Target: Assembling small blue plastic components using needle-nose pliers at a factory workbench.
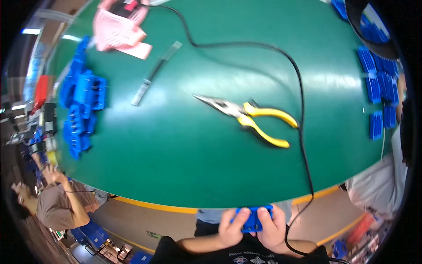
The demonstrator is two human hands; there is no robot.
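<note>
Close to my body, just off the table's near edge, I hold a small blue plastic part (252, 222) in both hands. My left hand (231, 229) grips its left side, thumb lying on top. My right hand (273, 228) grips the right side in the same way, and the fingers underneath are mostly hidden. Farther in on the green table (167, 167) lie needle-nose pliers (241, 111) with yellow handles. Their jaws point to the far left and their handles are spread apart. Neither hand touches them.
A black cable (303, 152) crosses the table, passes the plier handles and drops beside my right arm. Blue plastic parts pile up at left (85, 92) and right (373, 88). A slim clear-and-dark strip (154, 74) and pink cloth (115, 33) lie far left. People (66, 204) sit on both sides.
</note>
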